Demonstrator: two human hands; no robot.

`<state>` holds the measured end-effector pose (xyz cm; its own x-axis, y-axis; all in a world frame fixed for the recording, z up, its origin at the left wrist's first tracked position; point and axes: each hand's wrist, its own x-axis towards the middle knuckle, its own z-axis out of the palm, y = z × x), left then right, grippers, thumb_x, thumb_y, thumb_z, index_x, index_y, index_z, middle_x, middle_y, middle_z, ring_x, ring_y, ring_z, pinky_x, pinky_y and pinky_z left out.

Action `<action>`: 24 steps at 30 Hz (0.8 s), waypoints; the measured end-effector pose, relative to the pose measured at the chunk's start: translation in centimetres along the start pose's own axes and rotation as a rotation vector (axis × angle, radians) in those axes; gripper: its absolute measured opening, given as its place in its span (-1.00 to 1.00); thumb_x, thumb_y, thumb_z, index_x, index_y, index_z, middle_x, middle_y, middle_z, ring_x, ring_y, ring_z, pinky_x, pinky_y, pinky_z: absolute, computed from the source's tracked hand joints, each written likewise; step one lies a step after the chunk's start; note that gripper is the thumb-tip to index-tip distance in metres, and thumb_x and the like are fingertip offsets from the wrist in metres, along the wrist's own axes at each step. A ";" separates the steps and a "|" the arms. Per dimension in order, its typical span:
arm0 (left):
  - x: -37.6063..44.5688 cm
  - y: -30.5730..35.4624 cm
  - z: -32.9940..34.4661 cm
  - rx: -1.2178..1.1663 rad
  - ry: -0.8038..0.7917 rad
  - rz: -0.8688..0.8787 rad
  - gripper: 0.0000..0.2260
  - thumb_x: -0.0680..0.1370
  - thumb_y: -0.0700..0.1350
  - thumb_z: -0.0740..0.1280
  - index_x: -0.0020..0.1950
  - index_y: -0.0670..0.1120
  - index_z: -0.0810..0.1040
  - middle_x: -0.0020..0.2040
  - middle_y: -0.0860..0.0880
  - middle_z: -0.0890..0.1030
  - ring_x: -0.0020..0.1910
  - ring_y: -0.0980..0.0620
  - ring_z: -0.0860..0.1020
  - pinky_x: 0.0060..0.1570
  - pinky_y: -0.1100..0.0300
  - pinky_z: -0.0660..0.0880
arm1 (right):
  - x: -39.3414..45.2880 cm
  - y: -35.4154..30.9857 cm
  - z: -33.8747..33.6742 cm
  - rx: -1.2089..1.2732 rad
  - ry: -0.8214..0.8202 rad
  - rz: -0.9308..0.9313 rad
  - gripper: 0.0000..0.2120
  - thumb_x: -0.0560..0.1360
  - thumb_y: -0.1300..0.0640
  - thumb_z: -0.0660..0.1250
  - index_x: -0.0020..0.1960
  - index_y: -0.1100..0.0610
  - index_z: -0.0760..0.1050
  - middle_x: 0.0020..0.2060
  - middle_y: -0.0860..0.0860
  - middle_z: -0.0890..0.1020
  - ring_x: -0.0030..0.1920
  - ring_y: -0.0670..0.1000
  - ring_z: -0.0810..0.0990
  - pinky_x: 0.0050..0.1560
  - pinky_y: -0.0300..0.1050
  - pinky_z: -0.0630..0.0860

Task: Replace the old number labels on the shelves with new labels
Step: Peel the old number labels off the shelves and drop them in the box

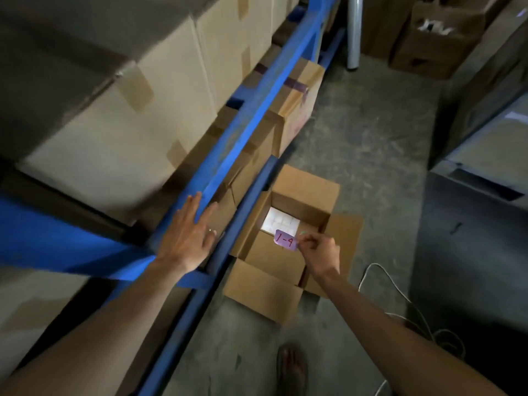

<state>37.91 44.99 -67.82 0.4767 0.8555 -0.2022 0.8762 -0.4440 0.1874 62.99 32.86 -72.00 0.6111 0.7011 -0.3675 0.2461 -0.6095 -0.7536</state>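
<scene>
A narrow storeroom aisle is seen from above, looking down past two bare forearms. On the left, a blue metal shelf beam (251, 110) runs diagonally away, with taped cardboard boxes (137, 110) stacked on the shelf above it. The left hand (187, 234) is laid flat against the near end of this beam, fingers straight and slightly spread, gripping nothing. No label can be made out on the beam where the hand rests.

The right hand (320, 252) is held out over the floor, apart from the shelf. A small purple label (285, 240), marked "1-4" in red, is pinched by its right edge between fingertips and thumb. Whether it is an old label or a new one cannot be told.

Directly below the label, an open cardboard box (297, 207) sits on the concrete floor just beside the lower shelf beam, with something white visible inside. A white cable (400, 298) trails along the floor at the right edge.

The label is held by only one edge, so it could curl, stick to the fingers, or drop into the open box. If pressed onto a dusty beam, it is likely to sit crooked or peel off.
</scene>
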 end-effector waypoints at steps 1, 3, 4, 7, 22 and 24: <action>1.2 -0.4 0.7 0.034 0.002 -0.001 -0.45 0.63 -0.05 0.24 0.60 -0.06 0.18 0.63 -0.21 -0.03 0.62 -0.19 -0.05 0.56 -0.15 0.03 | 1.1 0.9 0.7 -0.007 0.003 0.020 -0.74 0.48 0.26 0.24 -0.15 0.07 0.70 -0.21 -0.02 0.69 -0.16 -0.07 0.57 -0.17 -0.31 0.39; 3.0 -1.0 1.6 0.131 0.044 0.013 -0.44 0.60 -0.07 0.28 0.58 -0.06 0.22 0.63 -0.23 -0.02 0.62 -0.22 -0.02 0.53 -0.19 0.08 | 3.1 2.3 1.7 -0.029 -0.005 0.046 -0.75 0.49 0.27 0.26 -0.10 0.10 0.71 -0.14 0.02 0.73 -0.15 -0.09 0.58 -0.17 -0.39 0.39; 3.4 -1.1 1.8 0.179 0.073 0.015 -0.45 0.58 -0.07 0.30 0.57 -0.07 0.26 0.63 -0.23 0.01 0.61 -0.23 0.02 0.51 -0.19 0.12 | 4.0 2.7 2.1 -0.035 -0.013 0.051 -0.77 0.50 0.26 0.28 -0.08 0.12 0.72 -0.12 0.03 0.74 -0.14 -0.11 0.58 -0.17 -0.43 0.37; 3.7 -1.1 2.5 0.294 0.120 0.009 -0.48 0.56 -0.03 0.31 0.51 -0.08 0.37 0.62 -0.26 0.03 0.60 -0.24 0.08 0.52 -0.18 0.15 | 6.2 3.7 3.3 -0.049 -0.027 0.066 -0.79 0.49 0.28 0.30 -0.08 0.13 0.71 -0.09 0.05 0.74 -0.14 -0.10 0.59 -0.17 -0.48 0.38; 4.0 -1.4 3.8 0.387 0.203 -0.004 -0.64 0.55 -0.02 0.22 0.25 -0.19 0.55 0.62 -0.28 0.03 0.59 -0.28 0.07 0.50 -0.22 0.13 | 12.2 4.5 8.4 -0.593 -0.162 -0.035 -0.90 0.49 -0.01 0.40 -0.02 -0.07 0.65 -0.02 0.05 0.68 0.04 0.12 0.63 -0.06 -0.08 0.50; 4.0 -1.3 3.8 0.384 0.206 -0.001 -0.63 0.55 -0.02 0.21 0.27 -0.19 0.54 0.62 -0.28 0.02 0.59 -0.28 0.06 0.51 -0.22 0.12 | 12.6 4.8 8.6 -0.619 -0.167 -0.045 -0.87 0.50 -0.02 0.38 0.00 -0.05 0.66 -0.01 0.08 0.68 0.02 0.15 0.64 -0.08 -0.08 0.49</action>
<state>38.91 48.00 -72.51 0.4862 0.8738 0.0008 0.8578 -0.4771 -0.1912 65.39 41.96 -84.89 0.4770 0.7487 -0.4603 0.6882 -0.6439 -0.3344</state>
